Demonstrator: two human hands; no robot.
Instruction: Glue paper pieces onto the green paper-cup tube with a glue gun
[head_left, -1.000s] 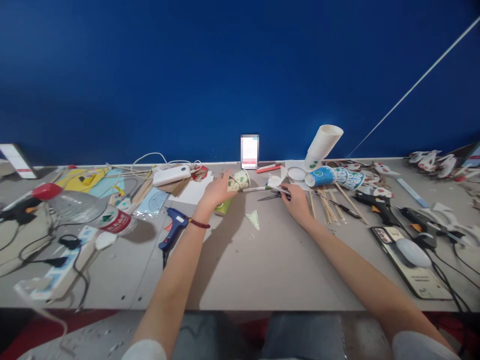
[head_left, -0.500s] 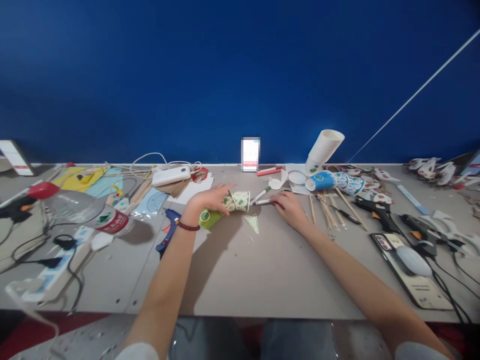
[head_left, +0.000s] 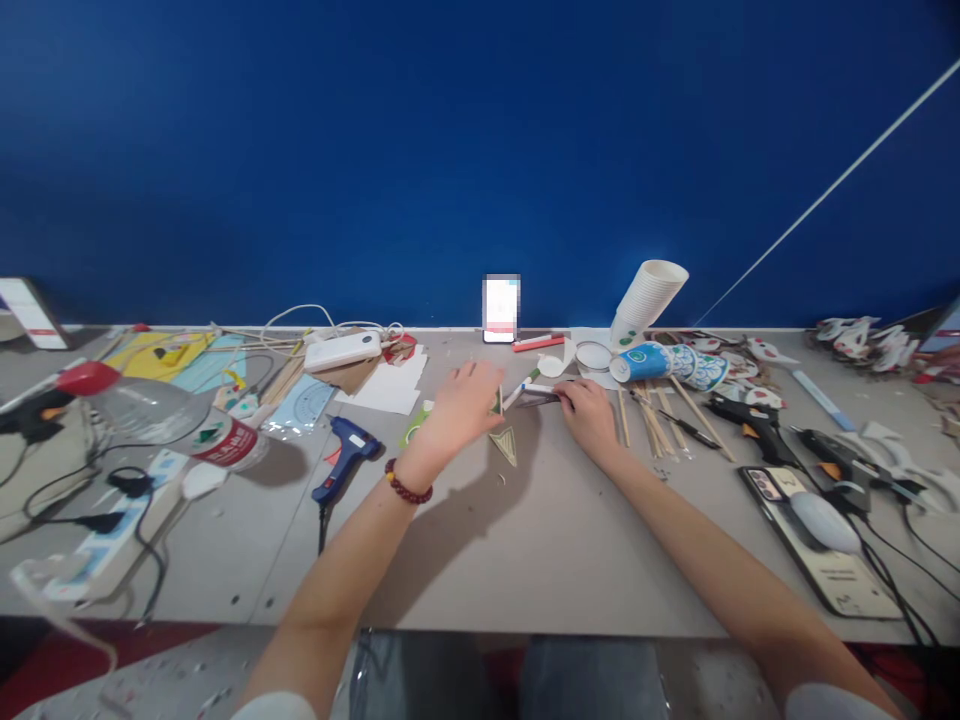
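Left hand [head_left: 459,412] partly covers green paper cup [head_left: 415,427], seemingly handling it; right hand [head_left: 587,412] at white marker [head_left: 541,388]; grips unclear; next calls for steadiness.

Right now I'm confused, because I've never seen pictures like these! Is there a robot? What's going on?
No robot here: those are a person's own two bare hands. The view comes from a camera worn on the person's head, looking forward and down at a messy table.

The left hand is over some green cups, hiding most of them. The right hand has its fingertips at the end of a white marker. I can't tell how tightly either hand grips.

Around them are a blue glue gun, a bottle with a red cap, wooden sticks, a stack of white cups, and a phone with a computer mouse on it.
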